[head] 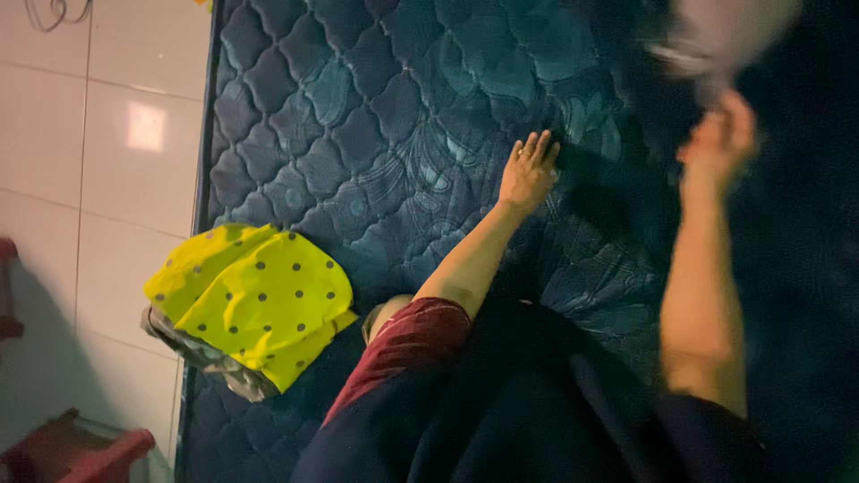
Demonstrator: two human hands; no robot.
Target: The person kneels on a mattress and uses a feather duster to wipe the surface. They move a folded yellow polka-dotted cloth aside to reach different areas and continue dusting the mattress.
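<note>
A dark teal mattress [376,134] fills most of the head-camera view, its surface quilted in a repeating pattern of rounded, scalloped diamonds with a faint sheen and swirling stitched motifs. The person's left hand [529,169] lies flat on this quilted fabric near the middle of the view, palm down, fingers together and stretched out, holding nothing; the bare forearm runs back toward a dark red sleeve [407,344]. The right hand [720,139] is raised at the upper right and blurred; it seems to be gripping the lower edge of a pale, blurred cloth-like thing [725,36], but whether the fingers are closed around it cannot be told. The right forearm runs down toward the lower edge of the view. Dark navy clothing [501,411] covers the person's body at the bottom. On the mattress's left edge, well apart from both hands, lies a crumpled bright yellow cloth with dark polka dots [250,300], with a strip of grey patterned fabric [201,358] under it. Left of the mattress is a glossy floor of pale square tiles [98,161], and a red plastic object [72,447] sits at the lower left corner.
</note>
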